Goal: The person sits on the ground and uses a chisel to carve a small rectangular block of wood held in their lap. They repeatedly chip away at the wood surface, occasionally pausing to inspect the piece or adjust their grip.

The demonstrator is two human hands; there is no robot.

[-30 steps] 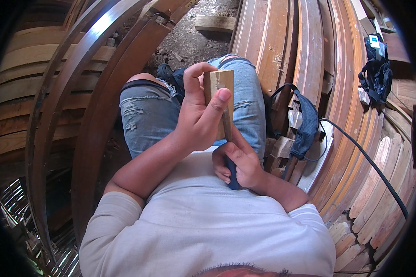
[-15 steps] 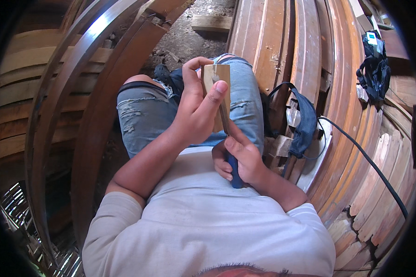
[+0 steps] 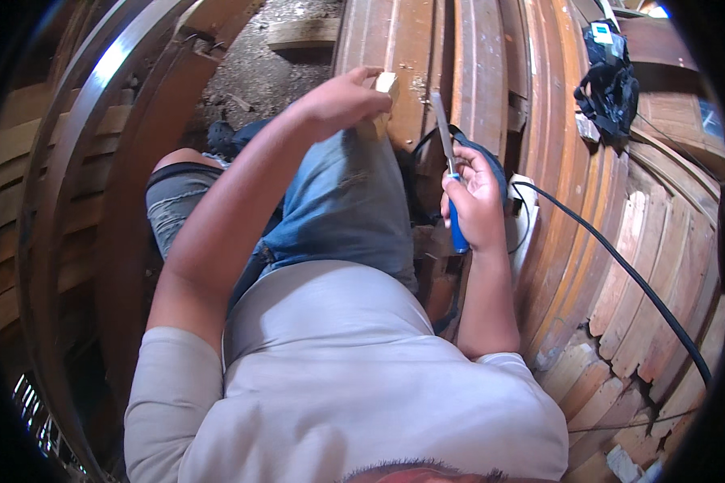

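Observation:
My left hand (image 3: 342, 103) reaches out over my right knee and grips a small pale wood block (image 3: 387, 83), its fingers on the sides. The hand hides part of the block. In my right hand (image 3: 479, 208) is a chisel (image 3: 445, 135), held by its blue handle with the metal blade pointing up and away from me. Block and chisel are apart. Long brown wooden beams (image 3: 423, 40), with wood chips scattered on them, lie just beyond both hands.
Tall curved timbers (image 3: 129, 137) stand at my left. A black cable (image 3: 624, 270) crosses the right side. A black bag (image 3: 608, 101) rests on the boards at the far right. Short plank pieces (image 3: 652, 274) are stacked below it. A wood offcut (image 3: 302, 35) lies on the littered ground ahead.
The chisel blade has come away from the wood block. My left hand has moved forward with the block; my right hand has swung right and up with the chisel.

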